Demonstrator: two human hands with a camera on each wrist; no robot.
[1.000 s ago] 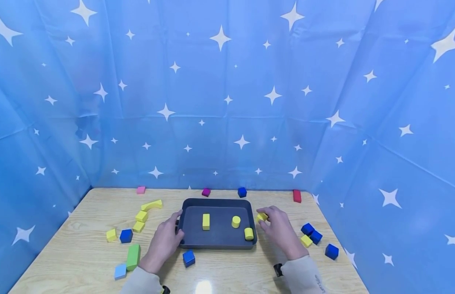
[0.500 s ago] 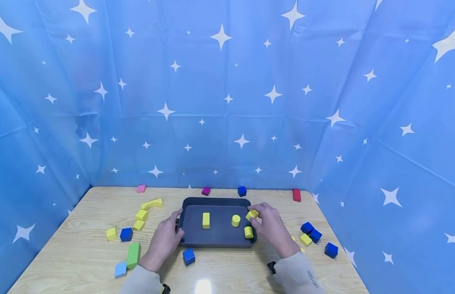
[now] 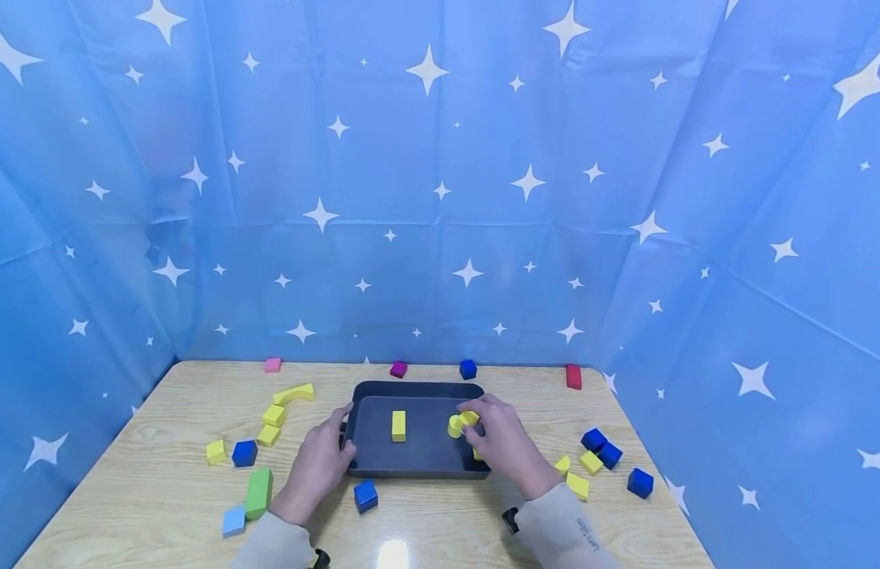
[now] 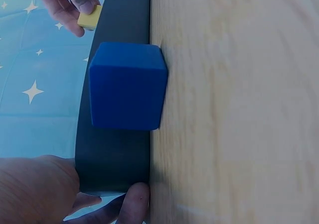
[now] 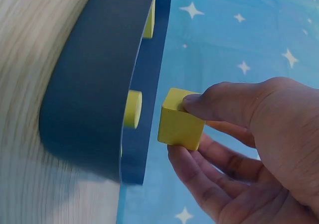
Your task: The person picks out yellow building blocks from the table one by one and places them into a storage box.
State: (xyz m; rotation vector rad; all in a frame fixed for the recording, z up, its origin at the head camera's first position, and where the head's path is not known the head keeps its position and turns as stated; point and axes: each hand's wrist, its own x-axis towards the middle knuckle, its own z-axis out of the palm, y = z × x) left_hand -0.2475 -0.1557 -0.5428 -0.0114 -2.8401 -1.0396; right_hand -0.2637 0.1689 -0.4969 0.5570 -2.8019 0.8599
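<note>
- The right hand (image 3: 507, 446) has its grip pinching a yellow cube (image 5: 180, 122) above the tray (image 3: 426, 458), toward three o'clock.
- The left hand (image 3: 319, 458) touches the tray at nine o'clock, thumb and forefinger apart; whether its grip closes there, I cannot tell.
- Inside stands a yellow cylinder (image 3: 453, 427), with a yellow block (image 3: 399, 427) at its nine o'clock.
- On the bench (image 3: 440, 510), a blue cube (image 3: 366, 496) sits near the tray, at seven o'clock.
</note>
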